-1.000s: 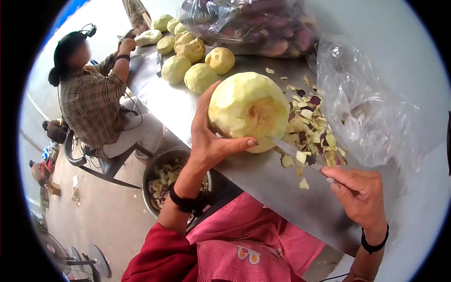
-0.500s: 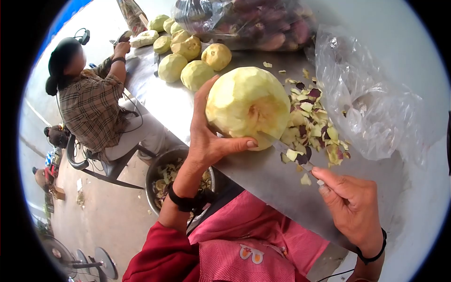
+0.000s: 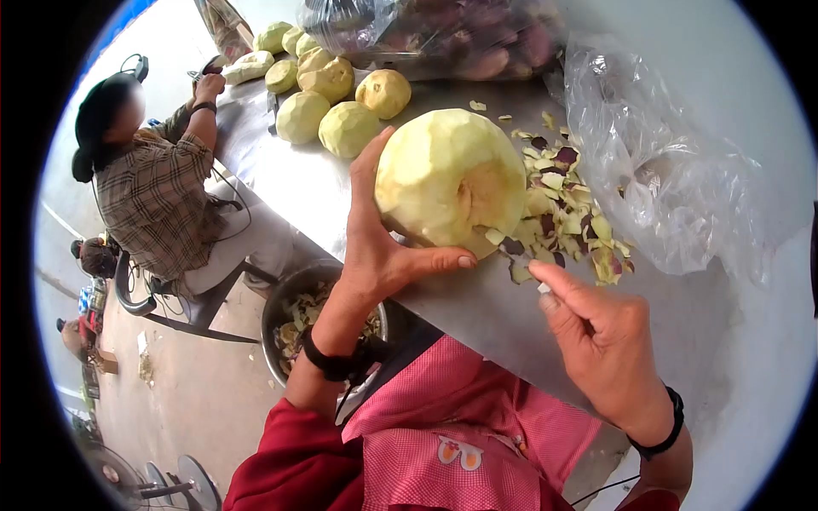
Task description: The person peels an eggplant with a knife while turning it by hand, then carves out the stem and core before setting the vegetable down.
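Observation:
A large peeled round vegetable [image 3: 447,175], pale yellow-green with a browned hollow at one end, is held over the metal table. My left hand [image 3: 383,243] wraps round its left side and underside, with the thumb along the bottom edge. My right hand [image 3: 601,336] grips a small knife [image 3: 523,258] just below and right of the vegetable. Much of the knife is hidden by my fingers and by bits of peel near the blade. Purple and pale peelings [image 3: 558,204] lie on the table right of the vegetable.
Several peeled vegetables [image 3: 349,128] sit at the back left. Behind them is a clear bag of purple produce [image 3: 477,43]; a crumpled clear bag [image 3: 673,170] lies right. A metal basin of peelings [image 3: 271,319] stands below the table edge. A seated person [image 3: 153,187] works at left.
My right hand has moved up and left, bringing the knife closer under the vegetable. The vegetable has turned slightly in my left hand.

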A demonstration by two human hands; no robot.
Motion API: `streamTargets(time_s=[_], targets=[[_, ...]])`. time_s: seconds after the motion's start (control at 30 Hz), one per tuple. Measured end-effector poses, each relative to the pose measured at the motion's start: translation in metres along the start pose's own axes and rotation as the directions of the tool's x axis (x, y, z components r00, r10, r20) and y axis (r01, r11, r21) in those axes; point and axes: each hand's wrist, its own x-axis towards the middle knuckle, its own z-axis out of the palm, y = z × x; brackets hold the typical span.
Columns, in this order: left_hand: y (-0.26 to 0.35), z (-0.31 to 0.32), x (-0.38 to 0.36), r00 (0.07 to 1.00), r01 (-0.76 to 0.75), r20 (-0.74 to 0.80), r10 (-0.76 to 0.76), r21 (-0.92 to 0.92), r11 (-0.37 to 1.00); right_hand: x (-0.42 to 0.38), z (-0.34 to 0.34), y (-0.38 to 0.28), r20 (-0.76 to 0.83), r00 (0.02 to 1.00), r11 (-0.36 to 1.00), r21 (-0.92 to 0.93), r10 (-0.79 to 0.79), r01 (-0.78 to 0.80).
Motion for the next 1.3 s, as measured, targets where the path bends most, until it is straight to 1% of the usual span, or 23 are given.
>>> streamTargets(time_s=[0.03, 0.07, 0.13, 0.2, 0.3, 0.33, 0.37, 0.43, 0.5, 0.57, 0.6, 0.63, 0.7, 0.77, 0.8, 0.87, 0.93, 0.97, 1.0, 1.03, 1.17, 1.27, 1.3], targets=[[0.001, -0.002, 0.002, 1.0, -0.022, 0.018, 0.021, 0.095, 0.995, 0.002, -0.001, 0.0, -0.001, 1.0, 1.0, -0.002, -0.001, 0.001], [0.004, 0.002, 0.003, 1.0, 0.022, 0.0, -0.022, 0.003, 1.0, 0.003, -0.002, -0.001, 0.011, 1.0, 0.999, 0.027, 0.027, -0.028], [0.0, 0.0, 0.003, 1.0, 0.002, 0.002, -0.002, 0.021, 1.0, 0.008, -0.011, -0.003, 0.023, 0.998, 0.997, 0.052, 0.06, -0.061], [-0.001, 0.001, 0.003, 1.0, -0.013, 0.008, 0.013, 0.032, 0.999, 0.022, -0.03, -0.009, 0.16, 0.981, 0.992, -0.086, 0.11, -0.097], [0.005, 0.004, 0.004, 0.999, 0.046, -0.004, -0.046, -0.011, 0.999, 0.048, -0.048, -0.014, 0.279, 0.944, 0.983, 0.003, 0.178, -0.186], [0.005, 0.004, 0.004, 0.999, 0.045, -0.008, -0.045, -0.019, 0.999, 0.058, -0.058, -0.016, 0.37, 0.889, 0.961, -0.047, 0.269, -0.271], [0.005, 0.004, 0.004, 0.999, 0.043, -0.011, -0.043, -0.027, 0.999, 0.066, -0.064, -0.018, 0.37, 0.889, 0.961, -0.048, 0.27, -0.272], [0.006, 0.003, 0.004, 1.0, -0.003, -0.003, 0.003, 0.039, 0.999, 0.082, -0.074, -0.023, 0.487, 0.837, 0.968, -0.137, 0.25, -0.209], [0.008, 0.002, 0.003, 0.999, -0.049, 0.009, 0.049, 0.102, 0.994, 0.098, -0.083, -0.031, 0.52, 0.821, 0.972, -0.145, 0.236, -0.187], [0.011, 0.002, 0.003, 0.995, -0.098, 0.038, 0.093, 0.14, 0.985, 0.111, -0.089, -0.032, 0.578, 0.807, 0.99, -0.129, 0.122, -0.058], [0.01, 0.001, 0.003, 0.995, -0.096, 0.038, 0.092, 0.138, 0.986, 0.119, -0.091, -0.025, 0.595, 0.802, 0.999, -0.032, 0.051, -0.04], [0.01, 0.0, 0.002, 0.987, -0.16, 0.061, 0.151, 0.208, 0.965, 0.129, -0.095, -0.027, 0.632, 0.773, 0.997, -0.076, 0.051, -0.004], [0.01, -0.001, 0.001, 0.975, -0.221, 0.09, 0.204, 0.269, 0.937, 0.132, -0.1, -0.043, 0.601, 0.776, 0.979, -0.177, 0.19, -0.102], [0.004, -0.001, 0.0, 0.995, -0.09, 0.043, 0.086, 0.099, 0.991, 0.127, -0.093, -0.028, 0.573, 0.811, 0.992, -0.106, 0.121, -0.073], [0.003, 0.001, 0.001, 0.995, -0.096, 0.034, 0.093, 0.102, 0.99, 0.119, -0.09, -0.02, 0.552, 0.828, 0.995, -0.047, 0.1, -0.089], [0.004, 0.006, 0.002, 1.0, 0.017, -0.02, -0.02, -0.143, 0.99, 0.088, -0.079, -0.015, 0.422, 0.899, 0.99, -0.117, 0.117, -0.074], [0.006, 0.0, 0.004, 0.999, 0.038, 0.016, -0.036, -0.091, 0.995, 0.056, -0.063, -0.019, 0.259, 0.955, 0.982, -0.153, 0.146, -0.109], [0.007, 0.0, 0.005, 0.997, 0.06, 0.06, -0.058, -0.042, 0.997, 0.042, -0.054, -0.019, 0.257, 0.955, 0.982, -0.153, 0.146, -0.109], [0.006, 0.004, 0.007, 0.995, 0.101, 0.04, -0.096, -0.181, 0.978, 0.03, -0.044, -0.018, 0.139, 0.989, 0.983, -0.18, 0.042, -0.017], [0.004, 0.006, 0.007, 0.994, 0.102, 0.048, -0.094, -0.183, 0.978, 0.022, -0.038, -0.017, 0.02, 0.998, 0.973, -0.22, -0.065, 0.068], [0.003, 0.007, 0.009, 0.997, 0.08, 0.031, -0.076, -0.143, 0.986, 0.012, -0.031, -0.012, -0.032, 0.989, 0.947, -0.296, -0.144, 0.128], [0.008, 0.007, 0.01, 0.996, 0.088, 0.034, -0.084, -0.15, 0.985, 0.017, -0.035, 0.002, -0.042, 0.99, 0.967, -0.224, -0.135, 0.122], [0.005, 0.005, 0.011, 0.998, 0.047, 0.045, -0.042, -0.112, 0.993, 0.021, -0.04, 0.007, 0.018, 0.999, 0.992, -0.121, -0.044, 0.046]])
